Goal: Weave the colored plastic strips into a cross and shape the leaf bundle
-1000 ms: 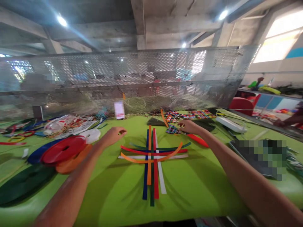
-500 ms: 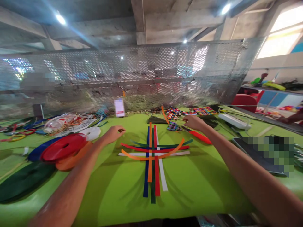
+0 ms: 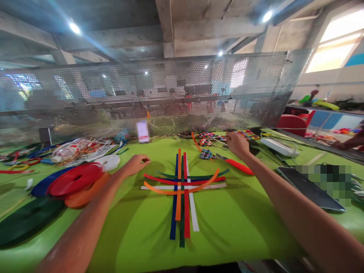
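Coloured strips (image 3: 182, 185) lie crossed on the green table (image 3: 233, 223): blue, orange, green, red and white ones run away from me, and green, red, orange and white ones run across them. My left hand (image 3: 136, 163) rests on the cloth just left of the strips, fingers curled, nothing visible in them. My right hand (image 3: 237, 144) is lifted at the far right of the strips, fingers curled near thin sticks and a small woven piece (image 3: 207, 154); what it grips, if anything, is hidden. Red-handled scissors (image 3: 237, 166) lie just under that wrist.
Ribbon rolls sit at the left: red (image 3: 75, 180), orange (image 3: 85, 194), blue (image 3: 42, 185), dark green (image 3: 25, 220), white (image 3: 109, 162). A perforated metal screen (image 3: 170, 94) closes the far edge. Woven colourful mats (image 3: 247, 133), a white power strip (image 3: 277, 147) and a dark flat slab (image 3: 308, 187) lie at the right.
My right hand has risen and moved away from me and to the right, off the scissors toward the woven mats. The left hand has stayed in place.
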The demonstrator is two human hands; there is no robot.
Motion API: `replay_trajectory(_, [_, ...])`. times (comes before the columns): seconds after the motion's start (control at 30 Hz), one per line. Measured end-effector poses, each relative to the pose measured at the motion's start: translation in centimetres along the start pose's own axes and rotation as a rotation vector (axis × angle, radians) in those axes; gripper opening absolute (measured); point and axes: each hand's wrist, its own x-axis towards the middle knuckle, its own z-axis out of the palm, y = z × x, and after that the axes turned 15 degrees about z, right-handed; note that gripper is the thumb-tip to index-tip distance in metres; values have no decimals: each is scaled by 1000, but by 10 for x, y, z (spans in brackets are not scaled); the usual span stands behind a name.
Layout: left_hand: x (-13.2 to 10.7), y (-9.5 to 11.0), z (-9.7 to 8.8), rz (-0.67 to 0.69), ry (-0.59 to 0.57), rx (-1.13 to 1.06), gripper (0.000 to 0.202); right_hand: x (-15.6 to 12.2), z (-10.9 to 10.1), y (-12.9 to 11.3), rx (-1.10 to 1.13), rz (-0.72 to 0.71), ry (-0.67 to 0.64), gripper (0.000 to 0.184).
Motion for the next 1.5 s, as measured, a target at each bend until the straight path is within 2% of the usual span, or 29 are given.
replay_trajectory(0.13, [0, -2, 1, 30, 13, 12, 33, 5, 4, -2, 244, 46, -4, 29])
replay_trajectory(0.27, [-1, -4, 3, 78, 52, 38, 28, 8, 6, -6, 553, 82, -146, 33])
replay_trajectory(0.43, [4, 1, 2, 158, 218, 145, 24, -2, 2, -21, 846, 55, -332, 43])
replay_trajectory(0.57, [8, 24, -2, 258, 359, 241, 34, -19, -5, -41, 967, 4, -433, 44])
replay_trajectory(0.67, [9, 49, -3, 337, 428, 333, 49, -35, -13, -57, 1018, -52, -520, 45])
replay_trajectory(0.77, [7, 70, -4, 442, 508, 561, 62, -54, -23, -71, 1052, -100, -608, 48])
replay_trajectory(0.9, [5, 85, -5, 408, 567, 700, 65, -77, -34, -84, 1091, -131, -685, 48])
replay_trajectory(1.03, [5, 85, -4, 274, 577, 664, 62, -92, -39, -89, 1096, -198, -824, 39])
replay_trajectory(1.17, [6, 83, -1, 221, 624, 562, 60, -106, -40, -94, 1075, -270, -937, 35])
replay_trajectory(1.3, [6, 84, -2, 267, 631, 492, 62, -123, -39, -98, 1066, -363, -1003, 36])
replay_trajectory(1.5, [4, 90, -2, 348, 657, 340, 60, -135, -33, -99, 997, -456, -1072, 25])
